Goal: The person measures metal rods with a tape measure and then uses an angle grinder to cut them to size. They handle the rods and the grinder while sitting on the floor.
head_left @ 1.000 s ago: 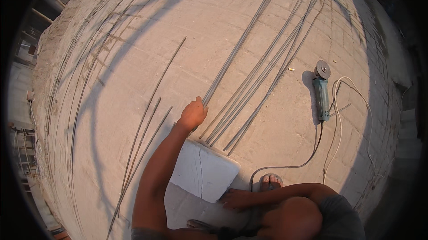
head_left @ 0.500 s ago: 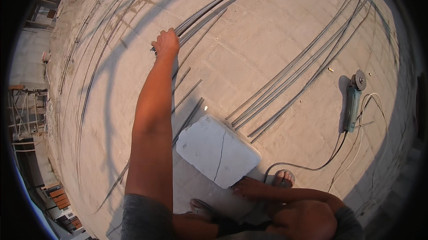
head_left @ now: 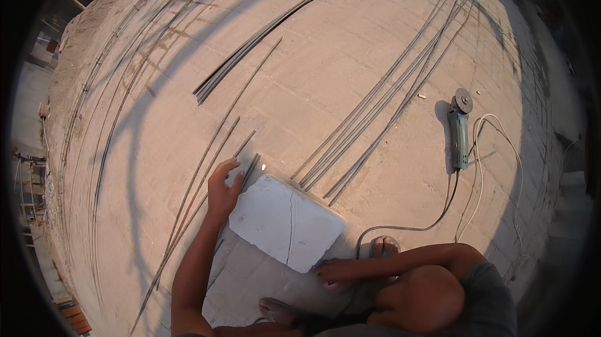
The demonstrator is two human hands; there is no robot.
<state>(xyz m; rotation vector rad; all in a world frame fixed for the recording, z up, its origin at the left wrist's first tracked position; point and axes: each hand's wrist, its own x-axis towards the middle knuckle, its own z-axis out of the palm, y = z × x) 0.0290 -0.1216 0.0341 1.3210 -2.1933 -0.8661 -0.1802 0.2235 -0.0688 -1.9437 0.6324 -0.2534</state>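
My left hand (head_left: pixel 224 188) hovers at the left side of a cracked white slab (head_left: pixel 275 218), its thumb and fingers apart. Beneath and beside it lie several thin metal rods (head_left: pixel 216 143), slanting across the ground. Farther off, a bundle of metal rods (head_left: pixel 250 42) rests untouched, its cut ends toward me. My right hand (head_left: pixel 338 272) is low beside the slab's near right corner, close to my foot; its fingertips are partly hidden, and whether it grips anything does not show.
More long rods (head_left: pixel 375 130) stretch away beyond the slab. On the right lies an angle grinder (head_left: pixel 459 133) with its disc uppermost, its black cord (head_left: pixel 413 228) curving toward my feet. A pale cable (head_left: pixel 516 155) loops beside it. Thin rods (head_left: pixel 119 111) run along the far left.
My left hand has let go of the rod bundle and drawn back toward the slab. The bundle now lies on the ground. My right hand stays near the slab's corner.
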